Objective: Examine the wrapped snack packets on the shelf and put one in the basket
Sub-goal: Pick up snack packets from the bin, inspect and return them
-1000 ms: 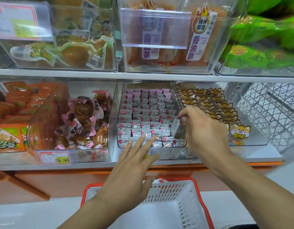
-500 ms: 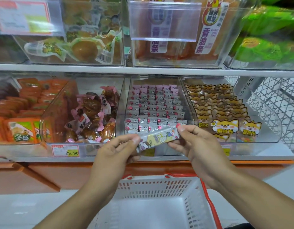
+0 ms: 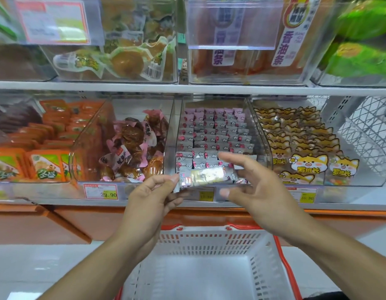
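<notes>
- We face a shelf (image 3: 187, 88) with clear bins in two rows, each bin full of wrapped snacks.
- Below us, at the bottom of the view, stands our basket (image 3: 211, 241), white with a red rim and nothing visible inside it.
- In the lower row, the middle bin (image 3: 260, 135) holds neat rows of small pink and silver packets; the bin to its left holds brown snacks in pink wrappers, and the bin to its right holds packets printed with a cartoon fox.
- Our right hand (image 3: 259, 187) is open, fingers and thumb spread apart, just beside the right end of the packet; we cannot tell whether a fingertip touches it.
- Our left hand (image 3: 153, 195) pinches the left end of the packet between thumb and fingers.
- The packet (image 3: 206, 176), long and silvery with a yellow patch, lies level in front of the middle bin and above the basket.
- A price tag (image 3: 101, 191) below the brown snacks reads 29.90.
</notes>
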`<state>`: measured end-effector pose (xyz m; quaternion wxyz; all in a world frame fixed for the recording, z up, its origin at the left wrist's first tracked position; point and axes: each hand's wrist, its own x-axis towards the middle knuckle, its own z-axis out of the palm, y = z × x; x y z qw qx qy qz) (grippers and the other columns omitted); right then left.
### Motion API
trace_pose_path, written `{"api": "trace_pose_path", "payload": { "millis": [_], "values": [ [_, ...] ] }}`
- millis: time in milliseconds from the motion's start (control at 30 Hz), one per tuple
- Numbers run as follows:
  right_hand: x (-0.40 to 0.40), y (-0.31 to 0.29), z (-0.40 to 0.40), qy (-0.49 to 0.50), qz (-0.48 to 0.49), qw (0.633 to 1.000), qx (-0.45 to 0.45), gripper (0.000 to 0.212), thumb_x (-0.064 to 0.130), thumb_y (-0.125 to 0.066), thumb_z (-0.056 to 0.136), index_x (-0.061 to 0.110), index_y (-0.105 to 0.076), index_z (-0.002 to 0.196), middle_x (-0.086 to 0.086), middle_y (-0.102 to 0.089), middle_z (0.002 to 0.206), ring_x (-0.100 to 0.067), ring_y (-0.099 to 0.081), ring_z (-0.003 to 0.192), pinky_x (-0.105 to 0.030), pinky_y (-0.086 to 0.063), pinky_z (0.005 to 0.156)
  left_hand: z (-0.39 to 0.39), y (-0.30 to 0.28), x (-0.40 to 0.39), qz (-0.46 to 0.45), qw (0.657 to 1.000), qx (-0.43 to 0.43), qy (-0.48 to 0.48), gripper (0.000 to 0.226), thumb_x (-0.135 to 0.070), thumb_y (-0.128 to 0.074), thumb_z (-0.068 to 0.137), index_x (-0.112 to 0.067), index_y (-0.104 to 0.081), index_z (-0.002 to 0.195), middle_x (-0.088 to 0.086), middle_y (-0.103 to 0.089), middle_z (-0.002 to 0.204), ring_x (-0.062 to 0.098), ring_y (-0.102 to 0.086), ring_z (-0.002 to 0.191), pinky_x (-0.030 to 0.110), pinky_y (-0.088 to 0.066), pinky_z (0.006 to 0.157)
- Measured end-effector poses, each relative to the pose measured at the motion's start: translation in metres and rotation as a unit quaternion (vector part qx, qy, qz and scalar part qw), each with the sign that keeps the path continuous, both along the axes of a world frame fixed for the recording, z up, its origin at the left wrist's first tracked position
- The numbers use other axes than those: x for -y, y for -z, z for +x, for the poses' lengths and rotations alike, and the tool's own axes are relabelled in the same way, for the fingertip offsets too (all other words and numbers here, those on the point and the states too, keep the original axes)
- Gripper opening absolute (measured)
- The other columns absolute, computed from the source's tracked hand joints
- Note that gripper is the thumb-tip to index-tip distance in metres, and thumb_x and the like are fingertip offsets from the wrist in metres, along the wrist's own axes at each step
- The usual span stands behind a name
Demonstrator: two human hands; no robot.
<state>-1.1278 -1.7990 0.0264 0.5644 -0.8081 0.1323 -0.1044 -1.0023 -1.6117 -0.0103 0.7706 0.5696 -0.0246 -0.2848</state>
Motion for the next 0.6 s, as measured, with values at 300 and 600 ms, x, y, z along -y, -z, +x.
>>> {"api": "trace_pose_path", "payload": {
  "millis": [300,600],
  "values": [
    [-0.001,0.006,0.007,0.041,0.013,0.999,-0.025,0.016,0.027,-0.071,0.093,0.036,-0.07,0.106,0.011,-0.072,0.104,-0.005,-0.068,0.1,-0.028,-0.054,0.091,-0.008,-0.013,-0.003,0.045,0.991,0.114,0.051,0.019,-0.029,-0.068,0.089,-0.033,-0.077,0.105,-0.003,-0.076,0.116,0.015,-0.071,0.109,0.025,-0.059,0.085],
    [0.002,0.005,0.01,0.076,0.244,0.962,-0.096,0.039,0.046,-0.058,0.098,0.012,-0.073,0.11,-0.007,-0.067,0.09,-0.019,-0.064,0.072,-0.028,-0.056,0.068,-0.021,-0.021,0.001,0.084,0.981,0.16,0.073,0.041,-0.037,-0.083,0.062,-0.037,-0.078,0.103,0.005,-0.079,0.089,0.017,-0.077,0.079,0.02,-0.059,0.074]
  ]
}}
